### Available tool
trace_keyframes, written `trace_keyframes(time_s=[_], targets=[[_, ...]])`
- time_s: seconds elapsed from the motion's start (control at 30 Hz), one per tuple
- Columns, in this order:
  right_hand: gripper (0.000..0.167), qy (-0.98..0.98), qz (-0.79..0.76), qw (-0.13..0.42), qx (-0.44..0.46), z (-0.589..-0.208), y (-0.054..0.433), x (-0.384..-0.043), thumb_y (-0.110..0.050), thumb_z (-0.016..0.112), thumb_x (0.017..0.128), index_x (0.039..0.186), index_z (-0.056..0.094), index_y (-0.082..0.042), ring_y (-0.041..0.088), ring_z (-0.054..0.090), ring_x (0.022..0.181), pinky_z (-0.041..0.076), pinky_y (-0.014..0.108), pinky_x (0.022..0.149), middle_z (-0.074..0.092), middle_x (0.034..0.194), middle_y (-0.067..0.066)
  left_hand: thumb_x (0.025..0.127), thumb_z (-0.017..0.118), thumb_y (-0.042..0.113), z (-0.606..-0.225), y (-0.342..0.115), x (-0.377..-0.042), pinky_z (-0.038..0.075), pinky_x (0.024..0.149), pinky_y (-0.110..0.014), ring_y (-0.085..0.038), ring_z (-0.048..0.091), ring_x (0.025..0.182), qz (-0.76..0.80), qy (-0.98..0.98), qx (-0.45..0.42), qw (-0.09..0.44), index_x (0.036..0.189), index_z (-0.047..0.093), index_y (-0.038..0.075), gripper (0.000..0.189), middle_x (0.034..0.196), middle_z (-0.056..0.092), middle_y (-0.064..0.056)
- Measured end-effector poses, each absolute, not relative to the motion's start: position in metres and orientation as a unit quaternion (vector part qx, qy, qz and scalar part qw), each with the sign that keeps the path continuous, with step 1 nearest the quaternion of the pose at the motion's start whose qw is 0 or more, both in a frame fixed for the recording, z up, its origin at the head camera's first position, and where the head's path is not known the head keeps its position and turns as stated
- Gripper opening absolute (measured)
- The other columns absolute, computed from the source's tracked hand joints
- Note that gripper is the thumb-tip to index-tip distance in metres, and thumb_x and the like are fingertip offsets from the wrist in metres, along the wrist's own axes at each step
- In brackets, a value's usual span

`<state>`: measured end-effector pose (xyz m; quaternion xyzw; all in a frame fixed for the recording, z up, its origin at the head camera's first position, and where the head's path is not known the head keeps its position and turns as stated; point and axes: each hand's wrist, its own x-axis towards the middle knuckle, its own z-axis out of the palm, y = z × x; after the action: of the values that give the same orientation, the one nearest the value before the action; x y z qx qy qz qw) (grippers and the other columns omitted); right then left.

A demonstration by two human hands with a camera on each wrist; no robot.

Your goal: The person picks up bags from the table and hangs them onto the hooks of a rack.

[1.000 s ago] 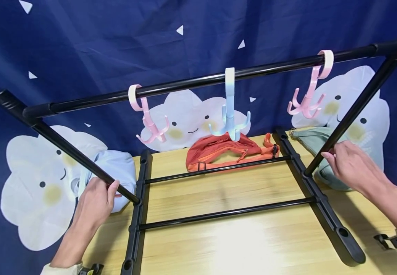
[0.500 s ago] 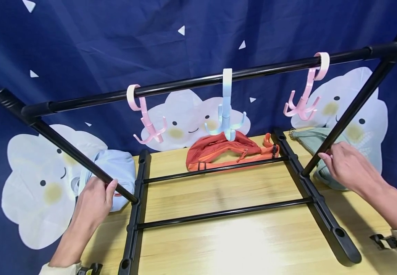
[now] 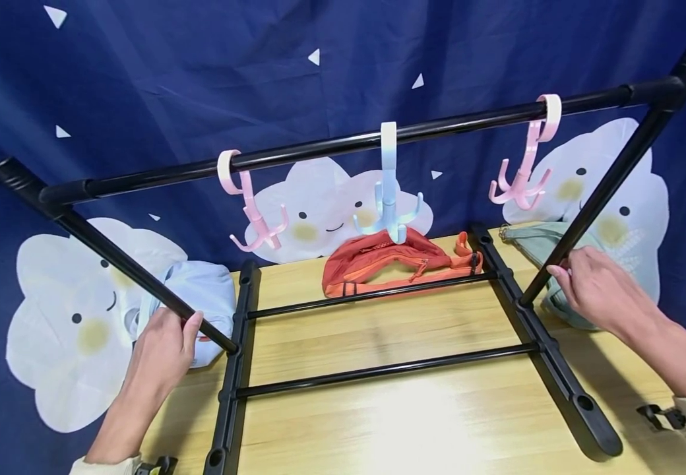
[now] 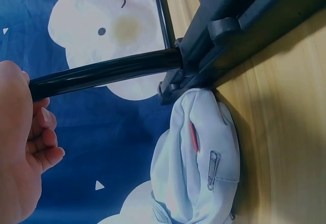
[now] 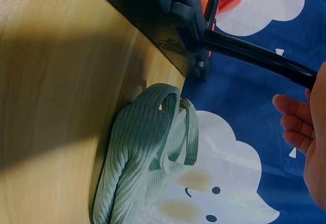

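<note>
A black garment rack [image 3: 319, 152] stands on the table, its two uprights leaning outward in the head view. My left hand [image 3: 161, 346] grips the left upright low down, with the thumb along its inner side. On the other side, my right hand [image 3: 607, 290] grips the right upright just above the base. From the top rail hang a pink four-prong hook [image 3: 254, 208] at left, a blue hook [image 3: 388, 191] in the middle and another pink hook [image 3: 524, 168] at right. In the wrist views, curled fingers [image 4: 43, 132] show beside the left pole.
A red waist bag [image 3: 373, 257] lies behind the rack's lower bars. Outside the left foot sits a light blue bag [image 4: 198, 158]; outside the right foot, a ribbed green bag [image 5: 137, 147]. The wooden table [image 3: 390, 422] backs onto a blue curtain [image 3: 200, 66] with cloud prints.
The rack has shifted slightly left over the table, with both hands still on its uprights. The hooks have moved along with it, while the bags have stayed in place.
</note>
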<state>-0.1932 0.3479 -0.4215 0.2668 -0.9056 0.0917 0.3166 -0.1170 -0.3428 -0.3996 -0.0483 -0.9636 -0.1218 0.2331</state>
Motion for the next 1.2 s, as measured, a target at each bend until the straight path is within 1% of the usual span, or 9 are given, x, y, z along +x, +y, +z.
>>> trace_keyframes(time_s=[0.17, 0.3, 0.43, 0.7, 0.87, 1.0, 1.2], targets=[[0.055, -0.898, 0.1, 0.331, 0.274, -0.4231, 0.3467, -0.1951, -0.041, 0.031, 0.114, 0.076, 0.043, -0.003, 0.031, 0.047, 0.066, 0.036, 0.046, 0.063, 0.045, 0.068, 0.011, 0.109, 0.051, 0.03, -0.3982, -0.3435, -0.1171, 0.04, 0.066, -0.048, -0.034, 0.054, 0.081, -0.12, -0.966, -0.043, 0.224, 0.086, 0.055, 0.0, 0.037, 0.085, 0.056, -0.019], [0.055, -0.899, 0.099, 0.331, 0.271, -0.4233, 0.3468, -0.1951, -0.041, 0.03, 0.114, 0.076, 0.043, -0.003, 0.033, 0.048, 0.067, 0.036, 0.047, 0.064, 0.045, 0.068, 0.011, 0.109, 0.051, 0.03, -0.3991, -0.343, -0.1175, 0.04, 0.066, -0.049, -0.034, 0.054, 0.083, -0.121, -0.967, -0.042, 0.222, 0.087, 0.055, 0.0, 0.038, 0.086, 0.056, -0.019], [0.052, -0.904, 0.094, 0.324, 0.263, -0.4232, 0.347, -0.1935, -0.037, 0.032, 0.114, 0.076, 0.043, -0.002, 0.033, 0.049, 0.068, 0.036, 0.047, 0.065, 0.045, 0.068, 0.011, 0.109, 0.052, 0.029, -0.4004, -0.3425, -0.1182, 0.041, 0.067, -0.051, -0.036, 0.055, 0.083, -0.121, -0.964, -0.047, 0.231, 0.086, 0.055, 0.0, 0.038, 0.085, 0.056, -0.02], [0.046, -0.911, 0.091, 0.313, 0.254, -0.4211, 0.344, -0.1911, -0.03, 0.039, 0.113, 0.077, 0.044, -0.001, 0.034, 0.051, 0.07, 0.038, 0.048, 0.066, 0.046, 0.068, 0.011, 0.109, 0.052, 0.028, -0.4005, -0.3419, -0.1179, 0.041, 0.065, -0.052, -0.036, 0.054, 0.08, -0.117, -0.962, -0.051, 0.24, 0.085, 0.055, -0.002, 0.038, 0.083, 0.055, -0.02], [0.044, -0.915, 0.09, 0.304, 0.249, -0.4212, 0.3425, -0.1906, -0.026, 0.042, 0.113, 0.077, 0.044, -0.002, 0.033, 0.05, 0.068, 0.037, 0.046, 0.066, 0.045, 0.067, 0.01, 0.109, 0.052, 0.027, -0.4001, -0.3421, -0.119, 0.041, 0.064, -0.051, -0.035, 0.054, 0.079, -0.12, -0.963, -0.053, 0.235, 0.087, 0.055, -0.002, 0.037, 0.084, 0.055, -0.02], [0.042, -0.918, 0.092, 0.3, 0.244, -0.4206, 0.3425, -0.1902, -0.024, 0.044, 0.112, 0.077, 0.045, -0.002, 0.033, 0.051, 0.069, 0.038, 0.047, 0.065, 0.046, 0.067, 0.01, 0.109, 0.052, 0.027, -0.3976, -0.3413, -0.1208, 0.041, 0.065, -0.054, -0.035, 0.054, 0.078, -0.123, -0.964, -0.054, 0.228, 0.088, 0.056, -0.003, 0.037, 0.084, 0.055, -0.021], [0.043, -0.917, 0.093, 0.302, 0.241, -0.4213, 0.3413, -0.1911, -0.026, 0.043, 0.112, 0.076, 0.045, -0.002, 0.032, 0.05, 0.068, 0.038, 0.047, 0.064, 0.046, 0.067, 0.01, 0.109, 0.051, 0.029, -0.3971, -0.3431, -0.1211, 0.04, 0.064, -0.051, -0.034, 0.052, 0.078, -0.121, -0.967, -0.05, 0.22, 0.089, 0.055, -0.002, 0.037, 0.084, 0.054, -0.02]])
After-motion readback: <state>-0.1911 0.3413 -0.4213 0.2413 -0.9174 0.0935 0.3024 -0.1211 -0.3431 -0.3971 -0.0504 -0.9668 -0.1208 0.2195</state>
